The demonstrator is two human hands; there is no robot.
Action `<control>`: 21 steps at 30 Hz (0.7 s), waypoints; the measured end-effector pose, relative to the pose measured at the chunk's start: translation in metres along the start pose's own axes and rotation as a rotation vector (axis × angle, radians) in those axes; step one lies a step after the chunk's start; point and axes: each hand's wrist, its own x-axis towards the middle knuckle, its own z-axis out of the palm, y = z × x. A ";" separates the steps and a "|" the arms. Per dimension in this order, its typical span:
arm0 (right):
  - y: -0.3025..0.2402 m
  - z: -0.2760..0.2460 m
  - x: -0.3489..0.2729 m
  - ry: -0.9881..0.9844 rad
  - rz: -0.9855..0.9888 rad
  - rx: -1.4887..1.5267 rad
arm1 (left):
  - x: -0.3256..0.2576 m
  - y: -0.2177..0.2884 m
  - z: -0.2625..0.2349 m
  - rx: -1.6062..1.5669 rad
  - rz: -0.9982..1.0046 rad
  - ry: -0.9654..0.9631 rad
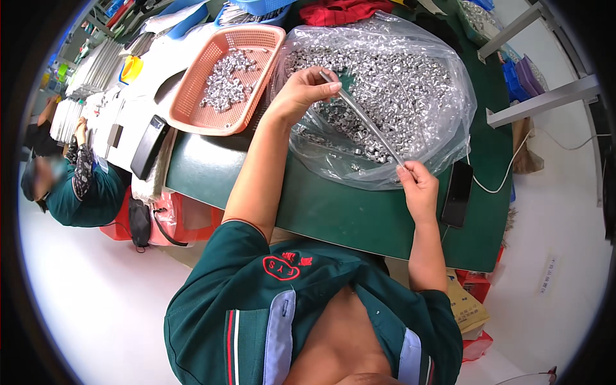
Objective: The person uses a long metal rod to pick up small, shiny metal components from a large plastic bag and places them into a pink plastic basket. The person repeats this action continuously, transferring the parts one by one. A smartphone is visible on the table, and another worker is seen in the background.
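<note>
A slim, silver metal rod (371,126) slants between my two hands, above a big clear plastic bag (459,102) heaped with small silver metal pieces (398,74). My left hand (300,95) grips its upper end, with the thumb laid along it. At the lower end, my right hand (420,189) pinches the tip between thumb and fingertips, near the bag's front edge. Whether the rod is solid or hollow I cannot tell. Left of the bag, a pink perforated plastic basket (186,106) holds a smaller pile of similar pieces.
The green table (340,208) carries the bag. A black phone (457,194) lies right of my right hand, near a white cable (497,190). Another dark phone-like device (151,146) rests left of the basket. Grey metal bars (542,102) stand at right; a co-worker (86,196) sits far left.
</note>
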 end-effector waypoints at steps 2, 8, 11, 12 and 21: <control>0.002 -0.002 0.002 0.026 0.012 -0.002 | -0.001 0.003 -0.001 0.098 0.019 0.055; 0.000 -0.005 0.002 0.058 0.027 0.029 | -0.006 0.005 -0.012 1.105 -0.012 0.168; 0.000 -0.003 0.003 0.026 0.033 0.035 | -0.007 -0.008 -0.013 1.282 -0.084 0.096; 0.001 -0.003 0.003 0.036 0.019 0.020 | -0.007 -0.007 -0.012 1.263 -0.082 0.099; 0.008 -0.002 -0.003 0.047 -0.040 0.048 | -0.001 -0.014 0.016 1.537 -0.118 0.075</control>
